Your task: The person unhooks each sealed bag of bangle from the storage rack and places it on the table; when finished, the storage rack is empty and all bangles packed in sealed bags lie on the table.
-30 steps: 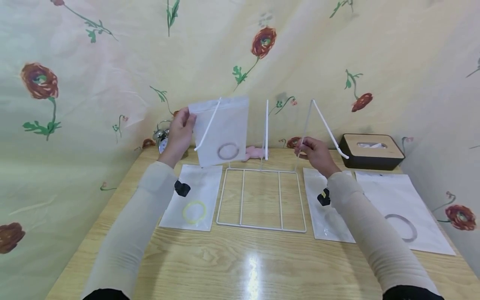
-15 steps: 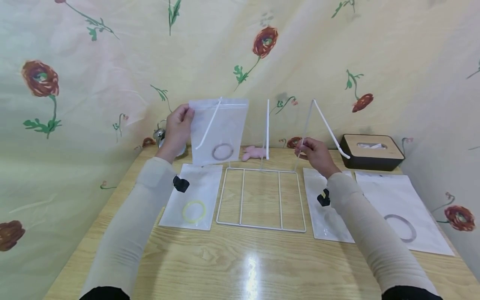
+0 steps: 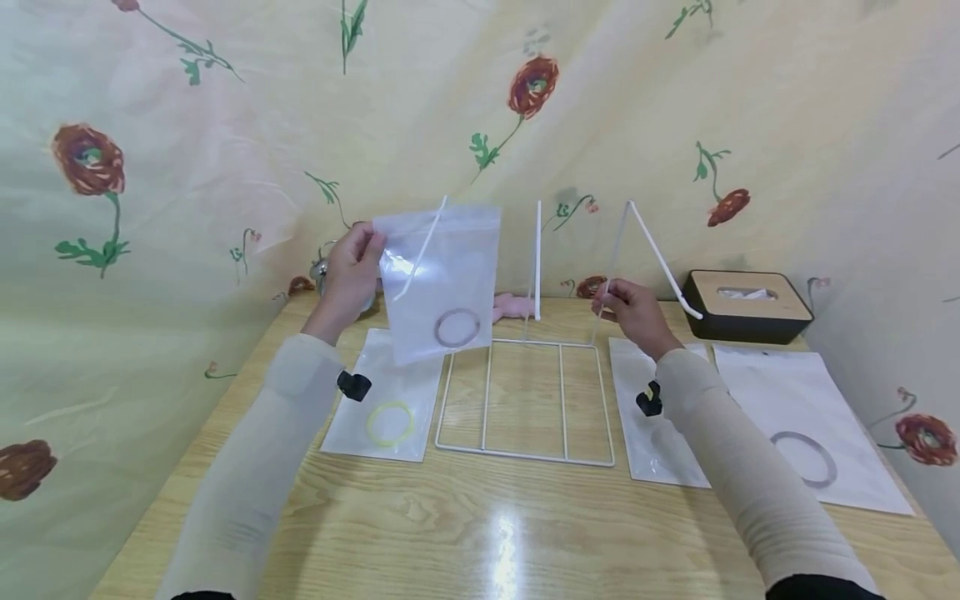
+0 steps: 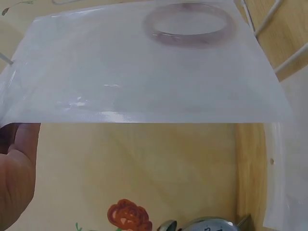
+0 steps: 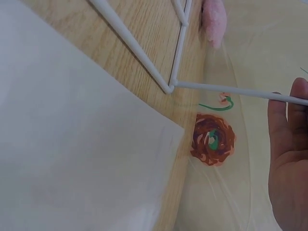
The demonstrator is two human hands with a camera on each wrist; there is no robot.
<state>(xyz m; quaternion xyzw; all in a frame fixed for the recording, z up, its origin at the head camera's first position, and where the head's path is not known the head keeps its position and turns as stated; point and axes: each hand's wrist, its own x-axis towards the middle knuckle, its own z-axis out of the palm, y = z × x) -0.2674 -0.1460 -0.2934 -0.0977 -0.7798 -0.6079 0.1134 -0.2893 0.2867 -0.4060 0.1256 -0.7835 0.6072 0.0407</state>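
My left hand (image 3: 345, 279) pinches the upper left edge of a clear zip bag (image 3: 468, 267), holding it up over the back of a white wire rack (image 3: 525, 456). A pale purple bangle (image 4: 192, 40) lies inside, near the bag's bottom. In the head view the rack's left slanting arm (image 3: 427, 237) crosses the bag's face. My right hand (image 3: 633, 315) grips the rack's thin right upright (image 5: 231, 89) between thumb and fingers. The rack's middle and right arms carry nothing.
Left of the rack lies a bag (image 3: 416, 379) with a yellow bangle. On the right are a clear bag (image 3: 648, 433) and a larger bag (image 3: 787, 392) with a purplish bangle. Behind stand an alarm clock (image 3: 321, 271), pink toy (image 3: 513, 307) and tissue box (image 3: 750, 323).
The zip bag has dropped slightly, and its lower end has swung toward me, overlapping the rack's base. My left hand is a little lower. The right hand keeps its place on the upright.
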